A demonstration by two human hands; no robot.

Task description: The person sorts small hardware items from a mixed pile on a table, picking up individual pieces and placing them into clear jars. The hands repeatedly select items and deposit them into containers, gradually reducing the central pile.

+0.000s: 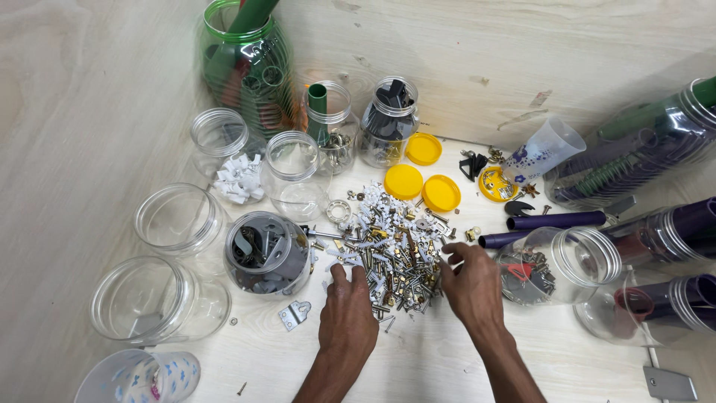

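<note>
Here both hands, left hand (347, 317) and right hand (471, 287), rest loose fingers, grasping nothing, on the heap of mixed brass and steel screws (391, 250), spread for picking.

Bright, even light falls from overhead across the pale wooden surface (462, 366). Shadows are soft and short beneath the clear jars (179, 220). Small white glints shine on the plastic and on the pile of screws (391, 257). Focus is sharp throughout, with slight wide-angle bending towards the edges.
</note>
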